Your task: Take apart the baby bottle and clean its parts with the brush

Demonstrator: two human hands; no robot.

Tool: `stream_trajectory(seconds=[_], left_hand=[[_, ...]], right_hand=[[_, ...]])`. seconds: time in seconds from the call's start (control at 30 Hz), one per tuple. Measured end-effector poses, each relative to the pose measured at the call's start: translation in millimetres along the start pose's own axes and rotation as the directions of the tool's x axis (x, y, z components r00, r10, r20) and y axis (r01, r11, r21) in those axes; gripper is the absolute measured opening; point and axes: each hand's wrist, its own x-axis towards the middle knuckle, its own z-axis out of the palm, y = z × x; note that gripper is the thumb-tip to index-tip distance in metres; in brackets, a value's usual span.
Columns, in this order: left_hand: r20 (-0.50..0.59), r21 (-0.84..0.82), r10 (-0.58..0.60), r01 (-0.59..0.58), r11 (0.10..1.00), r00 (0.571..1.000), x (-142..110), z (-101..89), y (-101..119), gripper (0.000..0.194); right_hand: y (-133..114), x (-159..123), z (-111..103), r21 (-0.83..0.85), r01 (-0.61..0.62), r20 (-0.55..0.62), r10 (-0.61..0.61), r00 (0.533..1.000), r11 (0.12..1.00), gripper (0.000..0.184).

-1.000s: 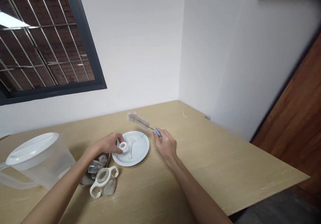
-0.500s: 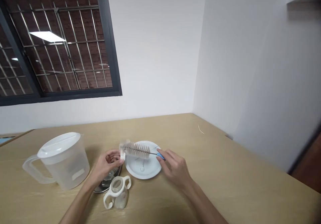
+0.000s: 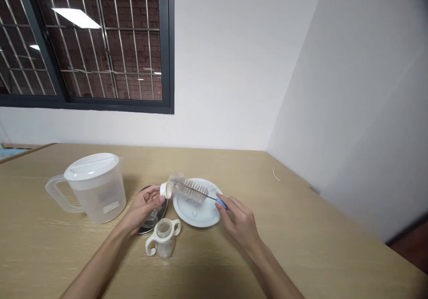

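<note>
In my left hand is a small white bottle collar, pinched between thumb and fingers with its opening turned to the right. My right hand grips the blue handle of a bottle brush. The brush's pale bristled head points left, its tip at the collar's mouth; whether it touches the inside I cannot tell. Below the brush lies a white plate with a thin wire-like piece on it. A baby bottle with two white handles stands uncapped in front. Under my left hand, a metal dish holds clear pieces, partly hidden.
A lidded translucent pitcher stands to the left, its handle facing left. A thin pale strand lies near the table's right edge. Walls and a barred window rise behind the wooden table.
My view has shifted, so things on the table appear higher and further right. The collar has turned so that its opening shows, facing the brush tip. Both hands keep their hold.
</note>
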Motion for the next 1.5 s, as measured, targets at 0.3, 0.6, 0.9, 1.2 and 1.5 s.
stream_trajectory(seconds=[0.3, 0.6, 0.9, 1.2, 1.5], left_hand=[[0.002, -0.102, -0.049, 0.049, 0.994, 0.999, -3.4, 8.6, 0.7, 0.062], [0.001, -0.098, -0.046, 0.046, 0.994, 0.999, -4.5, 6.7, -0.9, 0.061], [-0.089, -0.007, 0.006, -0.006, 1.000, 0.996, -0.5, 1.2, -8.8, 0.066], [-0.068, 0.127, 0.097, -0.088, 0.988, 0.993, -2.7, 1.1, -6.7, 0.062], [-0.084, 0.320, 0.162, -0.128, 0.939, 0.983, -3.7, -0.5, -7.2, 0.056]], right_hand=[[-1.1, 0.1, -2.8, -0.027, 0.009, -0.024, -0.009, 1.000, 1.000, 0.030], [-3.1, 0.3, -2.0, 0.015, -0.043, -0.038, 0.044, 0.998, 0.999, 0.027], [-0.1, -0.2, 0.5, -0.030, -0.094, -0.067, 0.092, 0.993, 0.995, 0.025], [4.3, -0.8, -2.1, -0.120, -0.092, -0.023, 0.090, 0.996, 0.988, 0.026], [0.6, -1.6, 1.7, -0.034, -0.031, 0.053, 0.033, 0.998, 0.999, 0.028]])
